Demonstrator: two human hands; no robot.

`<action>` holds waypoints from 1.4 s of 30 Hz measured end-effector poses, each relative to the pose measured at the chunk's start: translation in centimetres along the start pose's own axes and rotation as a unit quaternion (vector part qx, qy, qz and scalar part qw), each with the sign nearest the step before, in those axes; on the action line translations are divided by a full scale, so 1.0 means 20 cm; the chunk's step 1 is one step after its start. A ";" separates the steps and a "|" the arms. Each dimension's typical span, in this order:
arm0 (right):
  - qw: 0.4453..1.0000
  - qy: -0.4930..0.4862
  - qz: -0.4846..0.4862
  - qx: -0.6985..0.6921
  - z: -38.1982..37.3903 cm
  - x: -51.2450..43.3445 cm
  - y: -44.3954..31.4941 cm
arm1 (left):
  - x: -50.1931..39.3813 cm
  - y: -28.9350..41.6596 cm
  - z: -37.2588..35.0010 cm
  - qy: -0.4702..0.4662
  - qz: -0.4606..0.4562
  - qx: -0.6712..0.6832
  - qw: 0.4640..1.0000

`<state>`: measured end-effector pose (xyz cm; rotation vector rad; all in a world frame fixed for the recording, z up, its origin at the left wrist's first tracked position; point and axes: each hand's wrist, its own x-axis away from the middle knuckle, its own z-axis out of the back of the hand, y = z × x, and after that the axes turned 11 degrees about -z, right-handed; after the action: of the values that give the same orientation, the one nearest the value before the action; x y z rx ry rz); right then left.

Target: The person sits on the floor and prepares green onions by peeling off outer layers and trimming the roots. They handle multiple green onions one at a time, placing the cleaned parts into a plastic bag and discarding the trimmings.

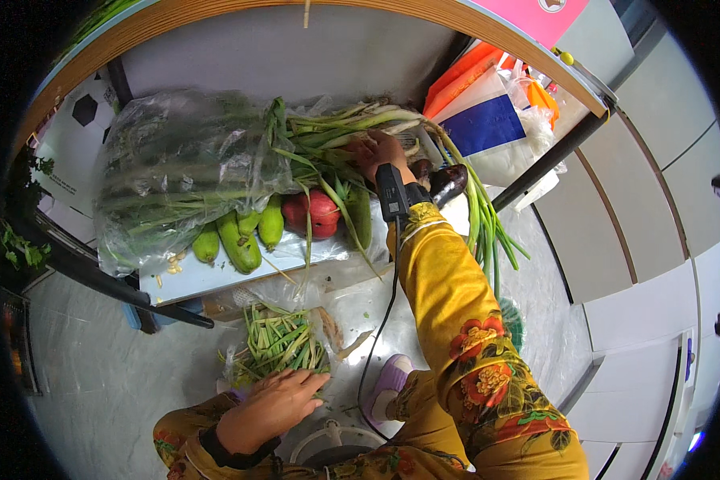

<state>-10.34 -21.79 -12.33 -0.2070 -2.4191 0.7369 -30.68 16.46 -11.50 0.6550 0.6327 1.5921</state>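
My right hand [379,155] reaches onto the low shelf and touches a bunch of scallions [330,133], its fingers bent among the stalks. Whether they close around any is hidden. More long green stalks [485,210] hang over the shelf's right end. Two dark eggplants [449,180] lie beside my right wrist. Before my lap, my left hand [279,403] is held flat with nothing in it, fingers loosely spread. Just beyond it, cut green leaf pieces [281,339] are heaped in a clear plastic bag on the floor.
The shelf [177,285] also bears a large plastic bag of greens [180,174], several green gourds [238,243] and a red round vegetable [317,214]. A wooden tabletop edge [360,9] overhangs it. Shopping bags [486,129] stand at right. A cable [379,336] trails from my right wrist.
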 end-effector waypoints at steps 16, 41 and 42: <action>0.972 -0.090 0.207 0.069 -0.01 0.51 -0.09 | 0.05 -0.01 -0.03 0.039 0.003 -0.045 0.998; 0.862 0.023 0.491 0.127 0.83 2.14 -0.73 | -0.02 -0.19 -0.03 0.233 0.059 -0.113 0.964; 0.862 0.040 0.492 0.117 0.85 2.18 -0.74 | -0.02 -0.20 -0.02 0.254 0.055 -0.108 0.960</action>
<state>-55.28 -28.55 6.18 -1.3981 -2.0005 1.3917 -28.27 16.44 -14.74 0.1116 0.7891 1.9197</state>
